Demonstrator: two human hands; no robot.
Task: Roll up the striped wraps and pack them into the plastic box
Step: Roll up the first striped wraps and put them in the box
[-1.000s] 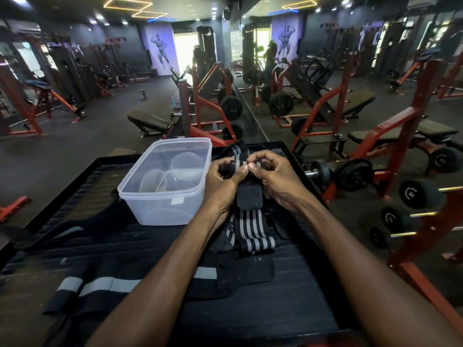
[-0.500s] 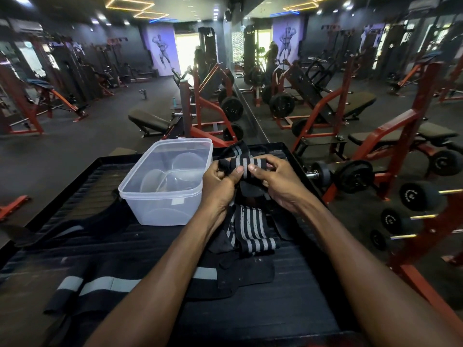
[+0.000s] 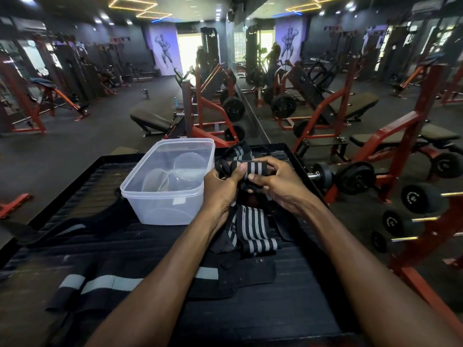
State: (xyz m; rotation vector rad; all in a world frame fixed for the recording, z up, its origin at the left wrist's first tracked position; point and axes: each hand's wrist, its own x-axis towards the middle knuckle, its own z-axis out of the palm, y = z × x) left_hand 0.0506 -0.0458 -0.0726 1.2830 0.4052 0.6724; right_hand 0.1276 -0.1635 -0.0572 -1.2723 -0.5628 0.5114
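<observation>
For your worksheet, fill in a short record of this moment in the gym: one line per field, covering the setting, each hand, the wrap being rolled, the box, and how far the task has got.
setting: gym, black ribbed table
left hand: grips the roll's left end
right hand: grips the roll's right end
striped wrap: partly rolled, its tail hanging to the table
plastic box: clear, open, left of the hands, no wrap inside
second striped wrap: lies behind the hands
task stage: rolling, nothing packed yet

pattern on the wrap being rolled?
Black and grey lengthwise stripes on the elastic wrap; head view.
</observation>
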